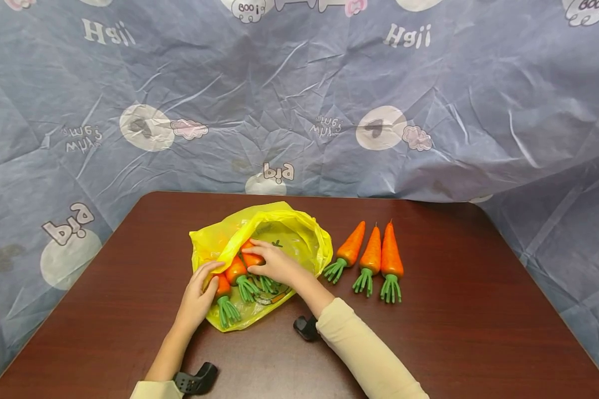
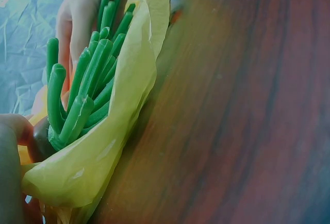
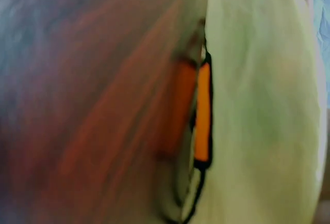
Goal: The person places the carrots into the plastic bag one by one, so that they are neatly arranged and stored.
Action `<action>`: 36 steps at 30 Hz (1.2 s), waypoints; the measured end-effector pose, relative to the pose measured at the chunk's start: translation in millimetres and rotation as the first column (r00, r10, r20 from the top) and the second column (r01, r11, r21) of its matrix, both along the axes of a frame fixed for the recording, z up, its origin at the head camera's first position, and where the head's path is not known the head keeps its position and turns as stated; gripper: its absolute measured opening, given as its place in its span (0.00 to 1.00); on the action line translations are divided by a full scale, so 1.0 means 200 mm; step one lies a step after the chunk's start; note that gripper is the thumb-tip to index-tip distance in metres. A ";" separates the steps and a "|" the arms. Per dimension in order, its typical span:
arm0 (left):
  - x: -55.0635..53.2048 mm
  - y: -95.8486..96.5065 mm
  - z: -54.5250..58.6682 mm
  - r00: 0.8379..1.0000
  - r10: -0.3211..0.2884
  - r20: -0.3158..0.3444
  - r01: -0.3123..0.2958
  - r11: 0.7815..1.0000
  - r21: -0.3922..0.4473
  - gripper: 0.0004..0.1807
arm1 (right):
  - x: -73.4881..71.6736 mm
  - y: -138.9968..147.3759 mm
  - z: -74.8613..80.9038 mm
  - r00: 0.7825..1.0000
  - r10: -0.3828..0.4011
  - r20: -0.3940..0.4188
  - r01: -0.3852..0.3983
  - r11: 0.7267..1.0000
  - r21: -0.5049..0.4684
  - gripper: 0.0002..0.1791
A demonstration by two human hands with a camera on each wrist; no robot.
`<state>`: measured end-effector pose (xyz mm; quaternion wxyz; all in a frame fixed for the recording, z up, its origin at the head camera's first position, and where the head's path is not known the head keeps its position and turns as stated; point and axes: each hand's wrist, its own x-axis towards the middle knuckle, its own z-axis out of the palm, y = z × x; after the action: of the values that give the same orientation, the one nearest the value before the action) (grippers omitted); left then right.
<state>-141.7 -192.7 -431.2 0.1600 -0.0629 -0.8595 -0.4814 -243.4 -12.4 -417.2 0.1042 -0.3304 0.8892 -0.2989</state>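
A yellow plastic bag lies on the table with its mouth spread. Three orange carrots with green stem stubs are in its opening: a left carrot, a middle carrot and a right carrot. My left hand grips the bag's edge on the left, its thumb against the left carrot. The right hand reaches over the near rim and holds the right carrot between thumb and fingers. Green stems rise beside the bag's rim in the left wrist view. Yellow film hides the right hand's grip in the right wrist view.
Three more carrots lie side by side to the right of the bag, stems toward me. The dark brown table ends at a patterned grey-blue cloth hanging behind. Black wrist devices sit on both forearms.
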 end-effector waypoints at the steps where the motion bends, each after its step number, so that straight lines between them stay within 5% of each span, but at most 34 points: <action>1: 0.00 0.00 0.00 1.000 0.001 0.000 -0.001 1.000 -0.001 0.15 | 0.00 -0.01 -0.01 1.000 -0.004 -0.007 0.004 1.000 -0.004 0.25; 18: 0.00 0.00 0.00 1.000 0.004 0.010 -0.004 1.000 0.004 0.15 | 0.00 -0.05 -0.06 0.997 -0.063 0.054 0.065 0.997 -0.045 0.25; 34: 0.00 0.00 -0.01 1.000 -0.006 -0.024 0.006 1.000 0.015 0.15 | 0.01 -0.02 -0.03 0.996 -0.019 0.092 0.018 1.000 0.011 0.26; 36: -0.02 -0.02 -0.04 1.000 -0.005 -0.019 0.005 1.000 0.011 0.15 | 0.02 -0.01 -0.01 0.995 -0.019 0.097 0.018 1.000 0.005 0.26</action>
<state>-145.6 -196.0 -440.2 0.1673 -0.0688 -0.8550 -0.4861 -240.2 -14.8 -419.8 0.1450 -0.3070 0.8868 -0.3136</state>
